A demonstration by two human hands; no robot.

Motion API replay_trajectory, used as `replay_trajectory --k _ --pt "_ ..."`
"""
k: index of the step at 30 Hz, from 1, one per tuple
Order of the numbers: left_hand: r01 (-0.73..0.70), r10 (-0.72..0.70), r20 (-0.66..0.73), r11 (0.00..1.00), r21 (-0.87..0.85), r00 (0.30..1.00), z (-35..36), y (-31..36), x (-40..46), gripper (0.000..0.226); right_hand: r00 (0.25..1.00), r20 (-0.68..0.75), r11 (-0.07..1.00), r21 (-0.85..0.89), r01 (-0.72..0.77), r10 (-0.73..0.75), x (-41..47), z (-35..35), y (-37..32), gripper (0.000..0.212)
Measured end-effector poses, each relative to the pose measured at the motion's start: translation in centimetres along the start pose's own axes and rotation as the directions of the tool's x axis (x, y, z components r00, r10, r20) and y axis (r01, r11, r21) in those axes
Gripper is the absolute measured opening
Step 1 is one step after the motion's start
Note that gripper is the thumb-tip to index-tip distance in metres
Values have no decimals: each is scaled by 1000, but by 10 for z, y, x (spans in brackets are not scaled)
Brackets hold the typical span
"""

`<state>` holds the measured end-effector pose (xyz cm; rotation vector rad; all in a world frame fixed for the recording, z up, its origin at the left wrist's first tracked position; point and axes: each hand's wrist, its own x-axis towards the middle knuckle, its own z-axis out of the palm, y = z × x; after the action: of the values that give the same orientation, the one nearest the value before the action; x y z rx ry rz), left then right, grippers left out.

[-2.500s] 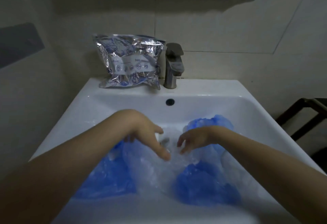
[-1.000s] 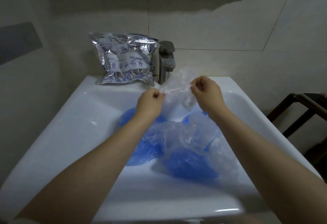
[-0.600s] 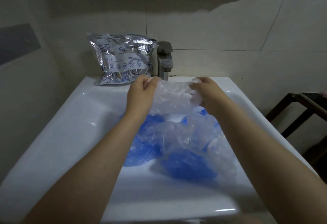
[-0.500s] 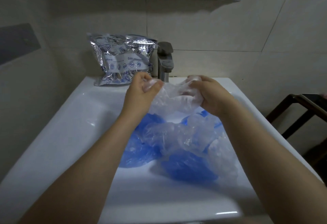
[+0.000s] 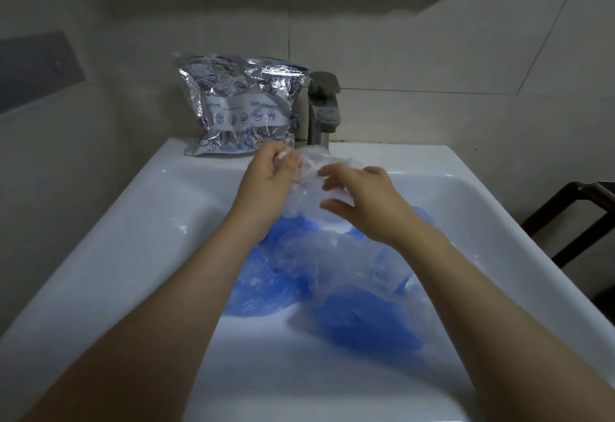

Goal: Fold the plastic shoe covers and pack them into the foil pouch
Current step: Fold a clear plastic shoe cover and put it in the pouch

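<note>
A dim view looks down over a white sink [image 5: 159, 222], with both forearms reaching in from the lower edge of the frame; the elbows and everything behind them are cut off. Much is hard to read. The clear shoe cover [image 5: 307, 185] held above the basin is nearly see-through and crumpled, so its edges and any folds cannot be made out. The left hand [image 5: 269, 185] is closed around one bunched end of it, fingers curled toward the palm at the side nearer the back rim of the sink. The right hand [image 5: 362, 202] lies over the other part of the cover with fingers spread and slightly bent, resting on the plastic; whether it actually grips the film cannot be told. Under both hands, in the basin, lies a loose pile of shoe covers [image 5: 332, 288], blue and clear ones overlapping, their number impossible to count, partly hidden by the forearms. The foil pouch [image 5: 239, 105] stands on the back rim of the sink, leaning against the tiled wall, just beyond the left hand and apart from it. Its mouth cannot be seen clearly. The tap [image 5: 322, 108] stands just beside the pouch, its base partly covered by the held plastic.
</note>
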<state>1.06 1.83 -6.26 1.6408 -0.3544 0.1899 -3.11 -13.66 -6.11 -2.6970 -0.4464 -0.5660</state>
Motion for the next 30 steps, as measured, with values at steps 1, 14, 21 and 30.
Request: replay_trajectory --k 1,14,21,30 --pt "2 -1 25 1000 -24 1000 0 0 0 15 999 27 999 -6 -36 36 -2 5 3 34" --pt "-130 73 290 975 182 954 -4 -1 -11 30 915 -367 925 -265 -273 165 -20 -25 29 21" --pt "-269 244 125 754 600 962 -11 -10 -1 25 887 -460 896 -372 -243 49 -23 -27 28 4" --pt "53 26 -298 966 255 954 -24 -27 12 12 854 -30 659 651 -377 519 -24 -29 19 18"
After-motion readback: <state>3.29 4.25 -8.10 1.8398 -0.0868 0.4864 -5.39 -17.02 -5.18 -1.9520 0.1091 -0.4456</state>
